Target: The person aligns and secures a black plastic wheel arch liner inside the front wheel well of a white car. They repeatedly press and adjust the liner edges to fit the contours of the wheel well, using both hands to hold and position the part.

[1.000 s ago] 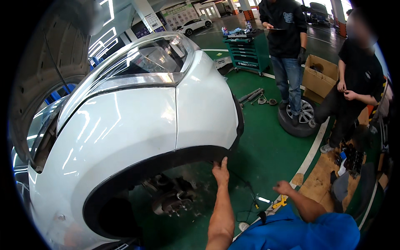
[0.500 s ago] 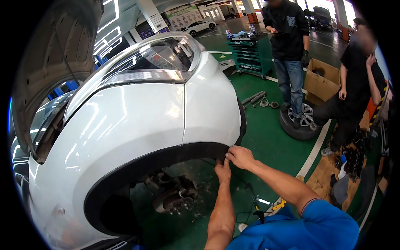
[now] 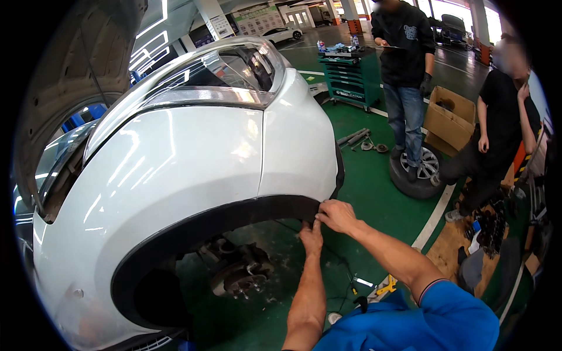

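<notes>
A black wheel arch trim (image 3: 252,209) curves around the wheel opening of a white car (image 3: 193,152). At the trim's right end, near the bumper corner, both hands are at work close together. My left hand (image 3: 311,237) reaches up from below and grips the lower edge, thumb in front and fingertips partly hidden behind it. My right hand (image 3: 338,216) is closed on the trim's outer end with bent fingers, just right of and slightly above the left. No wheel is mounted; a brake disc and hub (image 3: 241,279) show inside the opening.
The hood (image 3: 73,64) is propped up. A green tool cabinet (image 3: 353,82) stands behind. One person (image 3: 404,76) stands on a loose wheel (image 3: 417,172); another (image 3: 506,111) is beside a cardboard box (image 3: 449,120). Metal parts, cables and a yellow tool (image 3: 386,285) lie on the floor.
The view has shifted slightly, so the car sits a little higher and further left. Both hands stay at the same end of the trim.
</notes>
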A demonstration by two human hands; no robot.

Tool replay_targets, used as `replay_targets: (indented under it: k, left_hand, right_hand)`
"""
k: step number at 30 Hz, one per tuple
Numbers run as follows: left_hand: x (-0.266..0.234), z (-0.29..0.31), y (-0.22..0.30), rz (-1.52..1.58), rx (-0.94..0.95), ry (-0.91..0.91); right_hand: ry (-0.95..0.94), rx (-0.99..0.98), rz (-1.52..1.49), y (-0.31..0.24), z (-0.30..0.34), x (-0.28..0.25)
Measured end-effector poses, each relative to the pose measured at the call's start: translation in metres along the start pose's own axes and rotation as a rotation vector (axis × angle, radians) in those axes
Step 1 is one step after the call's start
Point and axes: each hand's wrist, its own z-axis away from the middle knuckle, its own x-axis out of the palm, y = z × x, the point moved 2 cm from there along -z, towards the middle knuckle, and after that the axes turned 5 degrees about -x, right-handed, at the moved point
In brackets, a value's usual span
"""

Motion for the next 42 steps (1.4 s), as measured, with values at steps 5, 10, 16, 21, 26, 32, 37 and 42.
replay_targets:
  k: [5,10,16,21,26,32,37,42]
  left_hand:
    - [0.002,-0.001,0.009,-0.057,0.0,-0.003]
    - [-0.002,-0.002,0.005,-0.088,0.012,0.019]
    - [0.001,-0.003,0.005,-0.055,-0.041,-0.003]
    - [-0.005,-0.004,-0.008,-0.031,-0.079,-0.008]
    - [0.0,-0.005,-0.007,0.037,-0.095,-0.017]
    - [-0.004,-0.007,-0.008,0.064,-0.086,-0.049]
    - [-0.003,-0.006,-0.005,0.07,-0.133,-0.072]
    - [-0.003,-0.007,-0.015,0.129,-0.134,-0.067]
  right_hand:
    - [0.012,-0.049,0.075,0.002,-0.002,-0.002]
    - [0.027,-0.075,0.085,-0.003,-0.004,-0.002]
    - [0.028,-0.057,0.104,-0.001,-0.005,-0.004]
    - [0.023,-0.078,0.126,-0.007,-0.006,-0.001]
    - [0.037,-0.109,0.16,-0.004,-0.006,0.002]
    - [0.071,-0.164,0.183,-0.004,-0.006,0.005]
    - [0.09,-0.19,0.188,-0.003,-0.005,0.005]
    - [0.101,-0.216,0.181,-0.003,-0.004,0.005]
